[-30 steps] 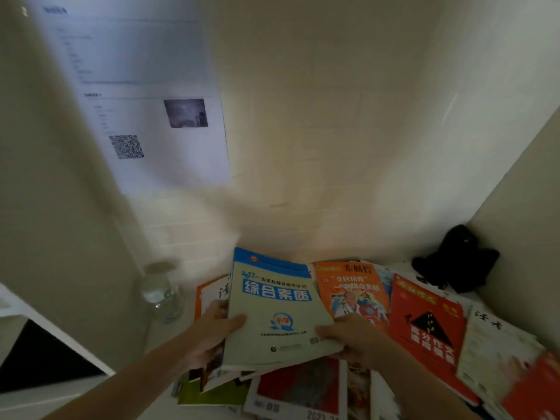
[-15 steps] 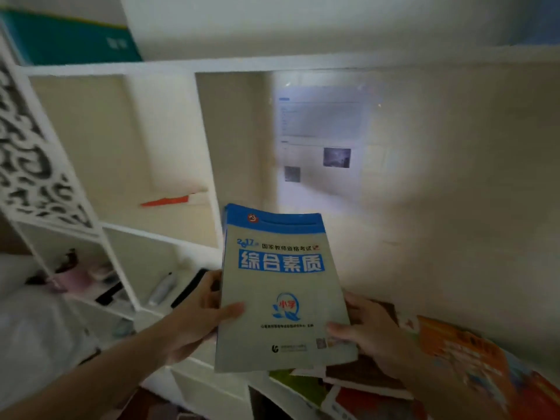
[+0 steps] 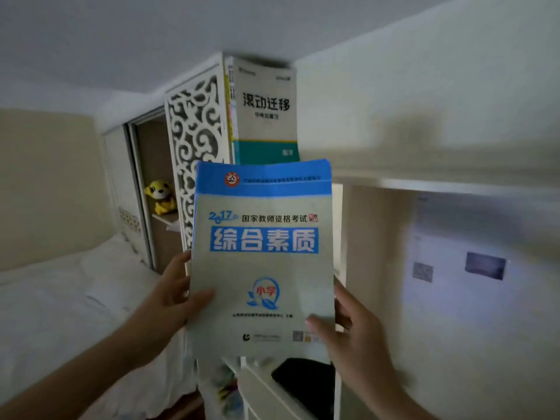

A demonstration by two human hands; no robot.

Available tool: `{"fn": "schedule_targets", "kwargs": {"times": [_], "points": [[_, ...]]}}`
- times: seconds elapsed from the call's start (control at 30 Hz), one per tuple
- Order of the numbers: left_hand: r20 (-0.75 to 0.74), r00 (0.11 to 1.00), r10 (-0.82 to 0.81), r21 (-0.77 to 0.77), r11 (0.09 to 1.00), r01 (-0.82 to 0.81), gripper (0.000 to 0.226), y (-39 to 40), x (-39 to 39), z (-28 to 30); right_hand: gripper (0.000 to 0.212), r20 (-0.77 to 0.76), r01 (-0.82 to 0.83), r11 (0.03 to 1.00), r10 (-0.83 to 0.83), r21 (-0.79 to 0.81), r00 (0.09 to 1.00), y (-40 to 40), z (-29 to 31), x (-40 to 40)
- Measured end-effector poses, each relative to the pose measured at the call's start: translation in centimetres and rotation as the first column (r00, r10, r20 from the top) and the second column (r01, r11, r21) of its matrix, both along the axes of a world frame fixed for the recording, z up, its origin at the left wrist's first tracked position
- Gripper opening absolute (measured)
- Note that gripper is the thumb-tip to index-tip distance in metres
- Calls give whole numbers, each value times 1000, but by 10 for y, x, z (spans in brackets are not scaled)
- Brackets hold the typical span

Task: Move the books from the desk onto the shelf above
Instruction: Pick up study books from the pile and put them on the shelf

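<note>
2 hands carry 1 blue-and-grey book (image 3: 263, 259) upright: left hand (image 3: 169, 301) and right hand (image 3: 348, 334) each pinch a lower edge. Step: lifting toward the shelf (image 3: 424, 177). Next: slot it beside the standing book (image 3: 266, 116) at the shelf's left end.

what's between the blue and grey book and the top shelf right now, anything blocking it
Nothing visible blocks it. The blue and grey book, held by the left hand and right hand, sits just below the shelf; a teal-banded book stands at the left end, with free space to its right.

held book (image 3: 263, 262) "2017 综合素质 小学", shelved book (image 3: 266, 110) seemingly "滚动迁移"
</note>
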State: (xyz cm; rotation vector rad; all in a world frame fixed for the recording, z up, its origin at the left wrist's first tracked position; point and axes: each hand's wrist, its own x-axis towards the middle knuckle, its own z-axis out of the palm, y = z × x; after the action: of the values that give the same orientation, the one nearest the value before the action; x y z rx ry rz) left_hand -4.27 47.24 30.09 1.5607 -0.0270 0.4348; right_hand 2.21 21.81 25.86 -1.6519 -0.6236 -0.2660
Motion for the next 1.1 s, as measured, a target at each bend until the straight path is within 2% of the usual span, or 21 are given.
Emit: {"fn": "schedule_targets", "kwargs": {"times": [0.1,0.2,0.3,0.4,0.5,0.63,0.8,0.9,1.0,1.1], "points": [[148,988,50,8,999,-52,61,15,35,65,68,204,75,996,-66,-38,977,15,80,36],[292,952,93,16,995,-102,58,20,85,122,64,349,236,969,-196,-76,916,27,154,80],[364,922,134,-2,990,-143,61,16,140,168,59,376,421,890,-335,-174,864,37,219,126],[385,897,216,19,970,-242,64,18,198,191,52,386,506,811,-384,-293,839,42,258,173],[369,890,269,74,946,-317,69,21,245,196,55,413,556,723,-396,-410,820,51,271,222],[381,870,313,159,905,-395,68,34,292,194,65,356,535,692,-402,-485,843,69,267,282],[432,850,302,334,822,-462,39,62,319,192,71,396,513,656,-334,-554,855,89,273,327],[451,858,247,404,801,-443,35,78,328,194,80,401,548,647,-378,-530,834,105,273,349],[477,845,243,509,707,-491,36,91,337,202,80,384,570,659,-424,-491,820,117,267,364],[537,799,269,562,592,-578,45,96,346,205,91,368,582,649,-451,-490,813,127,263,370]]}}
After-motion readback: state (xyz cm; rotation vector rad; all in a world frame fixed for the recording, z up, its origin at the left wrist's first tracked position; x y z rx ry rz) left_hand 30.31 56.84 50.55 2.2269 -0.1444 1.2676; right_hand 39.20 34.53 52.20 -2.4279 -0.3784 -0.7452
